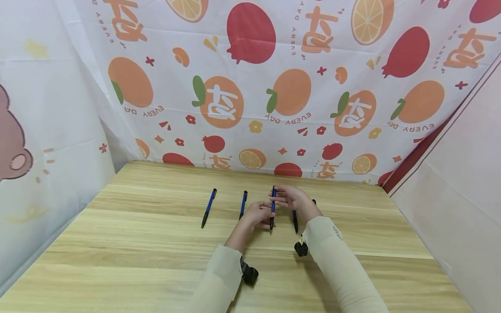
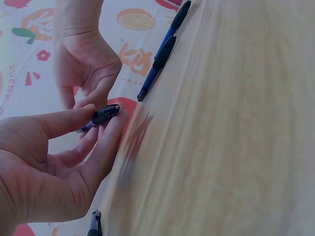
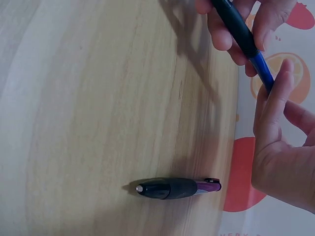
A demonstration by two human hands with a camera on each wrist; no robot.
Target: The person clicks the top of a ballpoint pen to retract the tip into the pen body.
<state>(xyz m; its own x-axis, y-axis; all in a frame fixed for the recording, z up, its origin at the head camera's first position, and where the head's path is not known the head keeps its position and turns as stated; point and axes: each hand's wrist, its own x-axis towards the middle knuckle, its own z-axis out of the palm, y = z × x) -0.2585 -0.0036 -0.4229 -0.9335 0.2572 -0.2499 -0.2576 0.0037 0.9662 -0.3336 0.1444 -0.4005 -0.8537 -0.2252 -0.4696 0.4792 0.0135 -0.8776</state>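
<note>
Both hands hold one blue pen (image 1: 272,208) with a black grip, lifted above the table, its tip toward the person. My left hand (image 1: 259,215) pinches it near the black grip; in the left wrist view, thumb and fingers close around that black end (image 2: 106,114). My right hand (image 1: 293,199) holds the upper end, fingers on the blue barrel (image 3: 262,71) in the right wrist view. Left of the hands lie a blue pen (image 1: 209,208) and another pen (image 1: 243,204), partly behind my left hand. Beneath my right hand lies a further pen (image 1: 295,221), partly covered.
The end of one more pen (image 1: 314,201) shows beyond the right wrist. A wooden table (image 1: 137,243) carries everything. A fruit-printed cloth (image 1: 254,130) hangs along its back edge, with pale cloth walls at both sides. Each wrist wears a small black camera (image 1: 249,274).
</note>
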